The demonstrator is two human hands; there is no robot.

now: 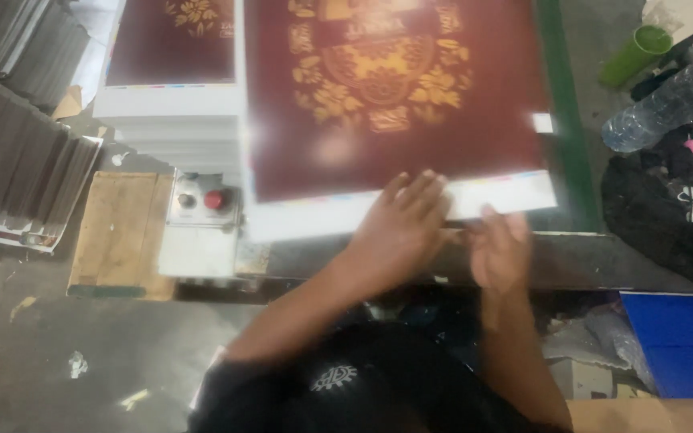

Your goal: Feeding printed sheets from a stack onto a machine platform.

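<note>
A large glossy printed sheet [395, 96], dark maroon with a gold floral emblem and a white border, lies on a green-edged machine table [573, 160]. My left hand [401, 224] rests flat on the sheet's near white edge, fingers spread. My right hand [500, 250] is just to its right at the same edge, fingers apart and blurred; whether it touches the sheet I cannot tell.
A stack of matching printed sheets [172, 96] stands to the left, above a grey control box with a red button [215, 200]. A wooden pallet [118, 232] lies on the floor. A plastic bottle [667, 100], a green cup [637, 53] and a blue bin [679, 341] are on the right.
</note>
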